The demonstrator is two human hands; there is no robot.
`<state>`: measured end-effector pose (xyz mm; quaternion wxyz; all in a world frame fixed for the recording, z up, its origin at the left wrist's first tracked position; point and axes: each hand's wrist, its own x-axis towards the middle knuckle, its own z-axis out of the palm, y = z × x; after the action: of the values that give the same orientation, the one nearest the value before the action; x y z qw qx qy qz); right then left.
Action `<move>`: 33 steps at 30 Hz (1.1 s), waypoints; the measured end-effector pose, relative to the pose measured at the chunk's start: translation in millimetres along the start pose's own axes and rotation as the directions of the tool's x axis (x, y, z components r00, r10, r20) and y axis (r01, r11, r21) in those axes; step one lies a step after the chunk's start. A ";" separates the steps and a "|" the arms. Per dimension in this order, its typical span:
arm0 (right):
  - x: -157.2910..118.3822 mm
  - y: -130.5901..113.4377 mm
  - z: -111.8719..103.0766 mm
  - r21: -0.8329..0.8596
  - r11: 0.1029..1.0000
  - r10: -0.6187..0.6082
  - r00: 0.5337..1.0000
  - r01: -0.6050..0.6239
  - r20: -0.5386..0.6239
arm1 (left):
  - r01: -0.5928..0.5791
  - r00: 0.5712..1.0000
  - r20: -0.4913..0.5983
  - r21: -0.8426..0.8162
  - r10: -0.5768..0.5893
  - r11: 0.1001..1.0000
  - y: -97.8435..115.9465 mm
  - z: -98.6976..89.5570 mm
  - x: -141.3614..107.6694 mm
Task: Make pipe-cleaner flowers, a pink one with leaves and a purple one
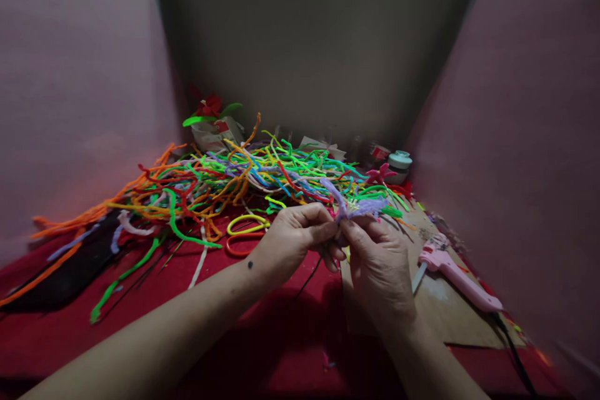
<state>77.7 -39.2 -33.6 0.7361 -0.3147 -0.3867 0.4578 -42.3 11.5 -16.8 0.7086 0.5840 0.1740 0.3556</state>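
- Pinching a light purple fuzzy-stem flower (pixel 363 207) with pale yellow strands at its middle: both hands, close together, just in front of the big multicolour pile of fuzzy stems (pixel 262 169), toward its right end.
- Left hand (pixel 297 234): thumb and index closed on the flower's base, other fingers curled under.
- Right hand (pixel 377 256): thumb and fingers closed on the same base, right beside the left fingertips. Exact contact between fingers hidden.
- Thin dark stem (pixel 309 278) slants down below the hands, in front of the pile. Can't tell if it joins the flower.
- Scissors with one yellow and one red handle loop (pixel 244 217): at the pile's front edge, blades not clear.
- Brown cardboard sheet (pixel 435 306): right and front of the pile, partly behind the right hand and forearm.
- Pink glue gun (pixel 462 281): on the cardboard, right of the pile, pale stick at one end, black cord (pixel 515 350) off the other.
- Dark pink fuzzy flower (pixel 380 174) and jar with pale teal lid (pixel 400 158): by the pile's right end.
- Red flower with green leaves (pixel 210 105): behind the pile, left part.
- Desk (pixel 56 331) under the pile: dark red cloth.
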 end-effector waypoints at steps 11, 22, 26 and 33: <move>3.2 5.0 -7.4 -0.061 0.998 -0.038 0.996 0.033 -0.076 | 0.048 0.997 -0.076 0.265 -0.029 0.963 15.4 -0.4 0.9; 2.2 8.4 -7.8 -0.116 0.993 -0.042 0.999 0.038 -0.033 | -0.132 0.954 -0.235 0.220 0.184 0.967 6.8 6.0 -1.6; 2.0 8.7 -8.6 -0.152 0.988 -0.035 0.999 0.036 0.006 | -0.126 0.952 -0.243 0.254 0.189 0.959 4.6 4.9 -1.1; -1.5 9.4 -9.1 -0.192 0.981 -0.029 0.999 0.024 -0.025 | -0.070 0.972 -0.202 0.241 0.121 0.968 6.4 1.5 -0.1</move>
<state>81.0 -38.0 -46.3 0.7137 -0.3851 -0.4229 0.4044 -43.3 10.8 -10.4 0.5944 0.6287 0.2614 0.4278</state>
